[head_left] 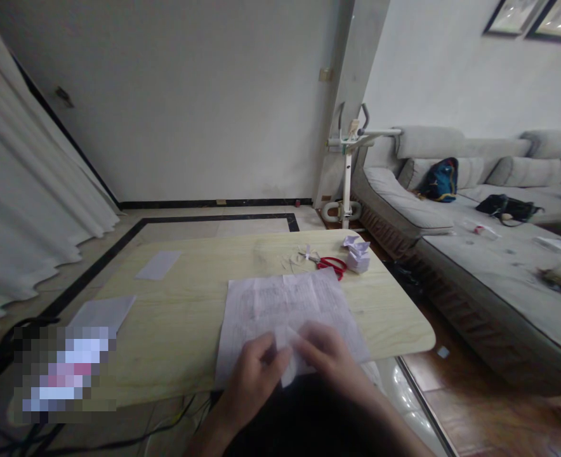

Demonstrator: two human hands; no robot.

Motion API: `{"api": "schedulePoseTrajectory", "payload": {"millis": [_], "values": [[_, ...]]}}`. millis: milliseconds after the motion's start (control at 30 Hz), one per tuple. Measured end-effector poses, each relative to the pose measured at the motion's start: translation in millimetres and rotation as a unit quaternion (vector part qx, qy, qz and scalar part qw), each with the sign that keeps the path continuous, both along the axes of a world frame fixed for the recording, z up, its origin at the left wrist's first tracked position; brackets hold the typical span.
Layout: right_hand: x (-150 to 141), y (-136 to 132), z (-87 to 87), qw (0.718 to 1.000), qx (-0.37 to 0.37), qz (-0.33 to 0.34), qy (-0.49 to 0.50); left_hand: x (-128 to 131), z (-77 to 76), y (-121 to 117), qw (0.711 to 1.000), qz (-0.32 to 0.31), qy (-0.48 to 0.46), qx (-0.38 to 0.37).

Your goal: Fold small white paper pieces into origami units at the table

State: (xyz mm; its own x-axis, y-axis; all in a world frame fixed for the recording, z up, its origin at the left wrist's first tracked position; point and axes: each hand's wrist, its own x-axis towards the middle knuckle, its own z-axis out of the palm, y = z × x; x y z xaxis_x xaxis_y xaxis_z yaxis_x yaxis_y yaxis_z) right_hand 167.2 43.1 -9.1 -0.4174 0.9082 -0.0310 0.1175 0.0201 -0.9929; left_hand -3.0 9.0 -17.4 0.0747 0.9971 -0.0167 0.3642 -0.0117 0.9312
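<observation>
Both hands meet at the near edge of the table, over a large creased sheet of printed paper. Between them is a small white piece of paper, its lower end hanging toward my lap. My left hand pinches it with thumb and index finger. The fingers of my right hand close on its other side and are somewhat blurred. Beyond the sheet lie red-handled scissors, beside thin pale strips. Folded paper pieces stand to the right of the scissors.
At the left of the wooden table lie a white sheet and a stack of paper, near a pixelated object. Cables run below. A grey sofa and exercise machine stand beyond on the right.
</observation>
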Motion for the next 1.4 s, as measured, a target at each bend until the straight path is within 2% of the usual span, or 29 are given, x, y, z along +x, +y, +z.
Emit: {"api": "schedulePoseTrajectory", "payload": {"millis": [100,200,333,500,767,1033,1267,1400], "values": [[-1,-1,-3.6,1.000,0.017,-0.011,-0.005,0,0.7,0,1.000,0.007,0.016,-0.003],[-2,-2,-9.8,0.996,0.085,-0.019,-0.037,1,-2.1,0,1.000,0.021,0.010,-0.009],[-3,-3,-16.3,0.976,0.180,-0.027,-0.121,1,-7.8,1,0.999,0.047,0.000,0.003],[-3,-4,-17.5,0.955,0.228,-0.010,-0.188,3,-8.9,1,0.999,0.051,0.007,0.016],[0,-4,-25.5,0.957,0.236,-0.042,-0.163,5,-5.9,4,0.999,0.019,0.026,0.011],[-3,-1,-21.4,0.951,0.245,-0.037,-0.183,3,-6.4,6,0.999,0.037,0.037,0.014],[-4,-1,-17.8,0.927,0.310,-0.027,-0.209,5,-4.0,5,0.999,0.045,0.021,0.009],[-4,-1,-15.6,0.930,0.305,-0.022,-0.202,5,-4.2,5,0.998,0.041,0.034,0.028]]}}
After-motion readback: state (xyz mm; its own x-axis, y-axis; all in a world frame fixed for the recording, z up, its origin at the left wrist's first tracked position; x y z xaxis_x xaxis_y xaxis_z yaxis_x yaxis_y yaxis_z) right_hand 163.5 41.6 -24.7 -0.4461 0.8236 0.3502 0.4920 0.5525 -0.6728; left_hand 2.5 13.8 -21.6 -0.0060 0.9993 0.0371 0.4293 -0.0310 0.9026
